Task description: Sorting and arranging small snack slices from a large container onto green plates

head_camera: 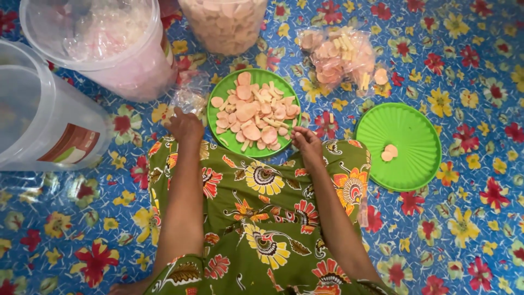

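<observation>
crackers fill the green plate (pixel 218 117); your left hand (pixel 184 125) rests loose at its left rim, your right hand (pixel 305 141) pinches at its lower right, grip unclear; tubs (pixel 136 71) behind, floral mat (pixel 464 235) beneath.

Left hand (pixel 184 125), right hand (pixel 307 140) extended forward, fingers curled.

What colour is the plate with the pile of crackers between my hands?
Bright green: the plate is a round ribbed one, seen best in the head view.
</observation>
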